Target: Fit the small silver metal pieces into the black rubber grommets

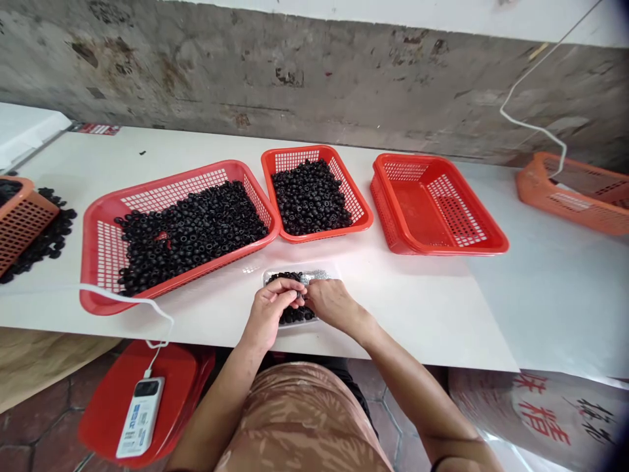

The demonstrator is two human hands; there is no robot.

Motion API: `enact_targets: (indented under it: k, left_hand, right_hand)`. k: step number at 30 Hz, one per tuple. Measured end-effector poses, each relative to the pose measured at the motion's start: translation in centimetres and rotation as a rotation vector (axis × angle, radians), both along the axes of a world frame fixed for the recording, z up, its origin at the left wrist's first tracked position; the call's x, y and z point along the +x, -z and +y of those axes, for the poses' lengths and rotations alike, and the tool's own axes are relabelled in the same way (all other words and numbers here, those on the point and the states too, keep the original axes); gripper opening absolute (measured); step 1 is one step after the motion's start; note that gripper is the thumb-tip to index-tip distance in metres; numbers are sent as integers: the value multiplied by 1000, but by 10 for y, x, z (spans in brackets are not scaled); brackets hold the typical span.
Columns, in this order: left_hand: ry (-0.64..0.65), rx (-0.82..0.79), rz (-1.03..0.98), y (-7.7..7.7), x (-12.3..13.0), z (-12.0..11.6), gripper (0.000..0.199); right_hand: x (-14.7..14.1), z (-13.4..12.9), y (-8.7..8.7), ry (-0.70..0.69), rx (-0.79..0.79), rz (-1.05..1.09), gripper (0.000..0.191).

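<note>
Over a small clear tray (pixel 325 267) near the front of the table, my two hands meet fingertip to fingertip. My left hand (pixel 275 305) is closed in a pinch, with a small dark piece partly showing at the fingertips. Beside it, my right hand (pixel 330 300) is closed too, its fingers pressed together against the same spot; what they grip is hidden. Under the hands the tray holds small black ring-like parts (pixel 296 314), and small shiny silver pieces (pixel 318 274) lie at its far right end.
Behind the tray stand a large red basket (pixel 111 196) and a smaller red basket (pixel 363 219), both with black parts. More red baskets (pixel 417 246) are stacked to the right. An orange basket (pixel 550 190) is far right. A white power bank (pixel 142 416) lies on a red stool (pixel 98 419).
</note>
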State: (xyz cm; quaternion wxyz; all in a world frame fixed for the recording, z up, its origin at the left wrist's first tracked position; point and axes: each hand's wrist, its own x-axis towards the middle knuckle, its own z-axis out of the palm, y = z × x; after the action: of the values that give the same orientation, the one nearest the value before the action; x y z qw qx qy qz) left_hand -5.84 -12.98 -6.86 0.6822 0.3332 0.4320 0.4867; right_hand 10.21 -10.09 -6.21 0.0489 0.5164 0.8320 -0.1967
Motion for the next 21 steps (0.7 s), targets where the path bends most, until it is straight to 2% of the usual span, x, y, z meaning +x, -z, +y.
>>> enact_targets:
  k: [3,5,6,9,11,13,16,19,21]
  left_hand:
    - [-6,-3,-7,-1,0,0,12]
    - [-13,-10,-18,-3,0,-1,15]
    - [-17,-13,-25,-3,0,-1,17]
    - [-28,-38,-52,-6,3,-2,23]
    - [-22,-66,-68,-7,4,-1,29]
    - [-11,-87,-76,-9,5,-1,34]
    - [1,-105,-71,-11,3,-1,37]
    - [10,-120,-69,-12,1,-2,40]
    - [16,-127,-74,-12,-1,-3,41]
  right_hand:
    - [8,-2,-5,56,29,85,18]
    - [14,-4,-7,139,66,216,19]
    - [16,-5,-7,204,82,347,19]
    - [18,-12,-4,432,59,920,25]
    - [14,-17,-2,487,15,1152,27]
    - [9,-22,-2,465,44,1184,22]
    - [4,-28,-6,343,194,1106,12]
    - [6,-30,-11,183,334,1009,14]
    - [9,-29,-14,124,404,935,16]
